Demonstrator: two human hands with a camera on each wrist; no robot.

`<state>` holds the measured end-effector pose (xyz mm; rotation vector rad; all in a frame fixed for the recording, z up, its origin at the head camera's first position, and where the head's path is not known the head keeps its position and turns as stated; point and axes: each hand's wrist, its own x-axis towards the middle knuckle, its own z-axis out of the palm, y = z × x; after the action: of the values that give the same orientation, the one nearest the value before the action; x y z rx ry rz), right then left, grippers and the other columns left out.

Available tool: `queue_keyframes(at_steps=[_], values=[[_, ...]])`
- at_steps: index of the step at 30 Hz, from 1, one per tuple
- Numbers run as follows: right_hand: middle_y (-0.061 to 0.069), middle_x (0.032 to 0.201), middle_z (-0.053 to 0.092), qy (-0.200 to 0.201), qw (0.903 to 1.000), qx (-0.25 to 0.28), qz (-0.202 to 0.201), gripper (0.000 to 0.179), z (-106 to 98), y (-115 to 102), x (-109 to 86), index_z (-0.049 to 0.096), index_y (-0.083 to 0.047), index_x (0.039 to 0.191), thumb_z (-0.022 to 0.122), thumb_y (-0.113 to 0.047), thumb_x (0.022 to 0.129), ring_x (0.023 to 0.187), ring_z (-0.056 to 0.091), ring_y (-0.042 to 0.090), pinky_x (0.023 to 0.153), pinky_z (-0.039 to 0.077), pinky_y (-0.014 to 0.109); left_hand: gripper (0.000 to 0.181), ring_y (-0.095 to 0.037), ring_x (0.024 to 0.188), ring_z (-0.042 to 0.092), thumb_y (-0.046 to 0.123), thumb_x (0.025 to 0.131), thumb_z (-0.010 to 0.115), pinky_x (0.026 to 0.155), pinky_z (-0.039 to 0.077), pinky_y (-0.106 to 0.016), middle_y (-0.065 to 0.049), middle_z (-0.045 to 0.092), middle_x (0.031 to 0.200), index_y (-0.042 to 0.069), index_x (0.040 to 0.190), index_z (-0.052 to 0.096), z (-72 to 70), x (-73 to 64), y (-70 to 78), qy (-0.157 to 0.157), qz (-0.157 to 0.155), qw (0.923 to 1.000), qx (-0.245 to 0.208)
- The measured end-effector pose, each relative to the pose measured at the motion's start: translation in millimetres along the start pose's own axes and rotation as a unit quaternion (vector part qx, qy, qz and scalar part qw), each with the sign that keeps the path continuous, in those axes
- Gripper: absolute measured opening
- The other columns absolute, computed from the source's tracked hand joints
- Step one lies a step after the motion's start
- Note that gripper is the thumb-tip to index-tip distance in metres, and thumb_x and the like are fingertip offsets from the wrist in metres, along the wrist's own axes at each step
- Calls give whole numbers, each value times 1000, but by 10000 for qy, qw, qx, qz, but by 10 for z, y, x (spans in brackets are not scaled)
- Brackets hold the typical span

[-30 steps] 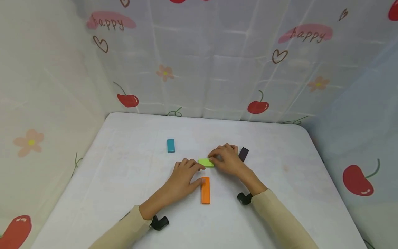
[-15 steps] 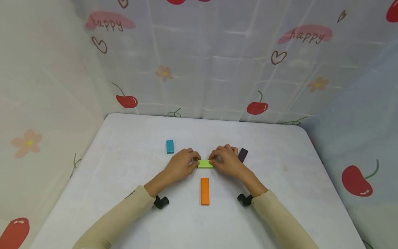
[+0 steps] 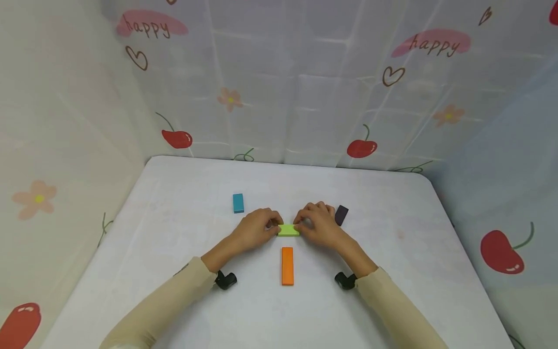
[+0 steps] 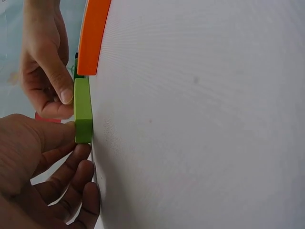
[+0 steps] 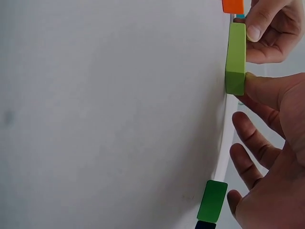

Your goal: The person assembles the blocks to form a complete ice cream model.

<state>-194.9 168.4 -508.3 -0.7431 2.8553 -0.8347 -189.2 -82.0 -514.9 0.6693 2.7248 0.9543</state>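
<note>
Evidently a two-ended hold: left hand [image 3: 257, 228] pinches one end of the lime-green block [image 3: 288, 230], right hand [image 3: 321, 228] the other, thumb against fingertip. Right hand's spare fingers are loosely spread apart; left's are bent. Block sits mid-table [image 3: 287, 315], long side roughly parallel to the far edge (touching the surface or just over it, can't tell). Gripping both ends probably gives control of its angle. Orange block [image 3: 287, 266] lies on the near side, lengthwise. Teal block [image 3: 238, 203] toward the far left corner; dark block [image 3: 342, 215], slanted, just beside the right hand.
</note>
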Motion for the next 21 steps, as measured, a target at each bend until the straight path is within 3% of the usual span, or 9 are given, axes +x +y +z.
queue_keyframes(at_steps=[9, 21], values=[[-2, 110, 69, -54, 9999, 47, -88, 4, 15, -20, -76, 77, -26, 96, 77, -29, 100, 110, 49, 25, 114, 22, 69, 14, -12, 94, 60, 22, 102, 75, 85, 53, -31, 7, 71, 101, 20, 115, 78, 7, -56, 19, -112, 132, 9997, 176], [-5, 110, 69, -97, 9999, 108, -85, 4, 63, -93, -170, 76, -28, 95, 78, -28, 99, 109, 48, 22, 116, 20, 68, 11, -10, 92, 59, 22, 100, 77, 83, 53, -30, 9, 73, 102, 21, 112, 79, 22, -186, 35, -33, 353, 9991, 224]])
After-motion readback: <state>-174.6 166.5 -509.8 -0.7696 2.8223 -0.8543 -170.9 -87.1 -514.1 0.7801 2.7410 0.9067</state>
